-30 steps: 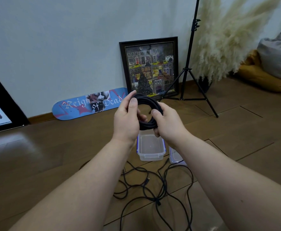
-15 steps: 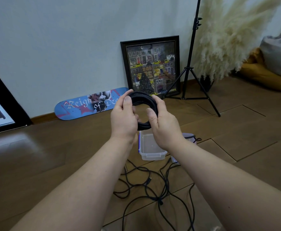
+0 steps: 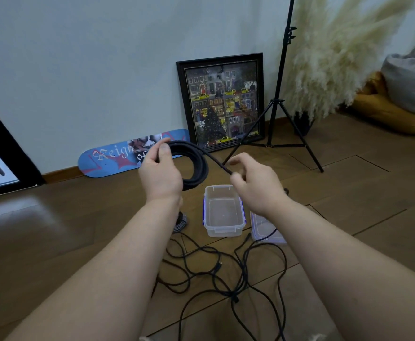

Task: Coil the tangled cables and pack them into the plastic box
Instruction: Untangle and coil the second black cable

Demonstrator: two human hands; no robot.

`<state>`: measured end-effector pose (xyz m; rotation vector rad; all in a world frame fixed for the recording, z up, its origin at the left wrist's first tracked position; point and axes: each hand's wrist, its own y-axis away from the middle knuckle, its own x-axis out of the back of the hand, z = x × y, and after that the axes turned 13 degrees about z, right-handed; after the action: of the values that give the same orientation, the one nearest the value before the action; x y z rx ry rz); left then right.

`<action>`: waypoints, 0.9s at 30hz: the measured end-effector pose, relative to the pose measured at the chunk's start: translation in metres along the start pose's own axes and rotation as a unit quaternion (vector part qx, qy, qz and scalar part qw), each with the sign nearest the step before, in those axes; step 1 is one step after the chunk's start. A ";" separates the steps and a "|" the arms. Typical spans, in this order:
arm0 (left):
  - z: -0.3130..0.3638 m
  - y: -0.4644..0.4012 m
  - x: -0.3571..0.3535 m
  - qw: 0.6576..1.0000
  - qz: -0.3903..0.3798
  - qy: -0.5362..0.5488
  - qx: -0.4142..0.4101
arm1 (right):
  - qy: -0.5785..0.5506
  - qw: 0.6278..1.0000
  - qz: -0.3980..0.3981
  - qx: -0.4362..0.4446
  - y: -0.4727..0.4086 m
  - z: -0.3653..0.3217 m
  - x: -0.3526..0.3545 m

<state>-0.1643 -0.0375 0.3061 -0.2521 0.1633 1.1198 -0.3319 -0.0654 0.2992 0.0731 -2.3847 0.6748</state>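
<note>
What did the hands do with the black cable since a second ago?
The right hand let go of the black coil and moved off to the right, now pinching the cable's loose end, pulled out straight. The left hand still grips the coil. The plastic box and the tangled cables on the floor stayed put.

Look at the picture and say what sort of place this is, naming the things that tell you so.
Most likely a room in a home, perhaps a living room. A framed picture and a skateboard deck lean against the wall on a wooden floor, and cushions lie beside dried pampas grass.
</note>
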 end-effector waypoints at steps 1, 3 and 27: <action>0.000 -0.004 0.002 1.000 0.009 -0.002 0.000 | 0.010 1.000 0.005 0.000 -0.002 0.003 0.004; -0.003 -0.010 0.005 1.000 0.026 -0.004 0.003 | 0.032 0.999 0.009 0.007 -0.003 0.010 0.011; -0.010 -0.022 0.017 0.996 0.027 -0.070 -0.052 | -0.043 0.949 -0.311 0.033 -0.002 -0.024 0.028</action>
<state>-0.1369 -0.0349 0.2948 -0.2618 -0.0134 1.1972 -0.3392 -0.0524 0.3332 0.8585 -2.2294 0.4446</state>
